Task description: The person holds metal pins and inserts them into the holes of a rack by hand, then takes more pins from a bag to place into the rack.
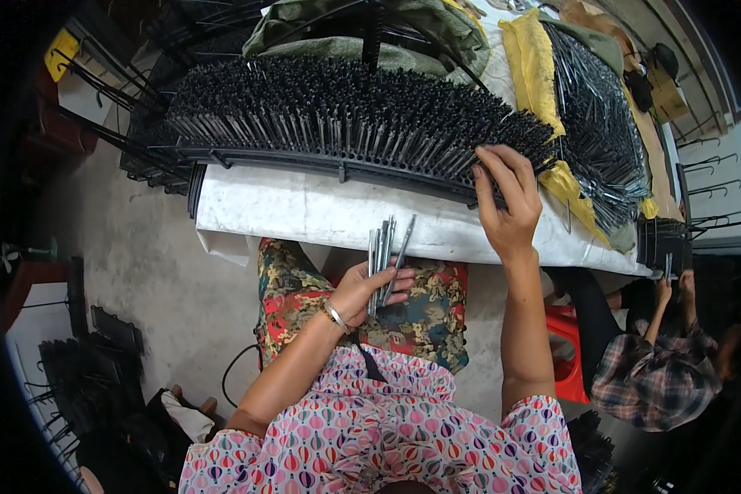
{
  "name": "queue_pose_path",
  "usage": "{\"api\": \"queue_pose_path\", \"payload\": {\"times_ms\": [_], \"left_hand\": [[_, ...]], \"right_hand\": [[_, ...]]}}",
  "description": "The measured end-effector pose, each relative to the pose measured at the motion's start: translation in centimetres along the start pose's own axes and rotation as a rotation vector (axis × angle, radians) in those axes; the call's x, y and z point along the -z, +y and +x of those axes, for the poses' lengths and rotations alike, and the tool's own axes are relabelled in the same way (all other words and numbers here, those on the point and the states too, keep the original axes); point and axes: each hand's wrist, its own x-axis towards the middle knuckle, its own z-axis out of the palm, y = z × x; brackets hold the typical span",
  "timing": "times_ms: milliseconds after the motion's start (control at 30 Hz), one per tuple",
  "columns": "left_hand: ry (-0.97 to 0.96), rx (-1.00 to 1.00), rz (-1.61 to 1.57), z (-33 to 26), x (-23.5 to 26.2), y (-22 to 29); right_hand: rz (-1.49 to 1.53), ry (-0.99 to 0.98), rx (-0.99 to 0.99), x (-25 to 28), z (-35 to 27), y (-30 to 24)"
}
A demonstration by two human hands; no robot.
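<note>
My left hand point(369, 290) holds a small bundle of slim silver metal rods point(382, 251) over my lap, their ends pointing up. One rod leans apart from the others toward the right. My right hand point(510, 193) is at the right front edge of a long black rack point(305, 158), its thumb and fingers bent close together. What lies between those fingertips is too small to make out. Rows of dark metal rods point(337, 107) stand upright in the rack, packed closely. The rack's front strip has a line of small holes.
The rack rests on a white-covered table point(288, 202). A yellow-edged sack point(597, 123) full of loose rods lies to the right, with a green sack point(436, 33) behind. A co-worker in a plaid shirt point(659, 379) sits near a red stool point(566, 350). Black hooks point(99, 82) jut out at left.
</note>
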Motion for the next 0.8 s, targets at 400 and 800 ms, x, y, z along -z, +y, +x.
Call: {"api": "queue_pose_path", "payload": {"times_ms": [400,800], "left_hand": [[0.007,-0.014,0.172,0.2,-0.3,0.2],[0.001,0.031,0.06,1.0,1.2,-0.4]], "right_hand": [[0.276,-0.433,-0.184,0.5,-6.8,-1.8],[0.126,-0.577,0.278,-1.2,-12.3,-4.4]]}}
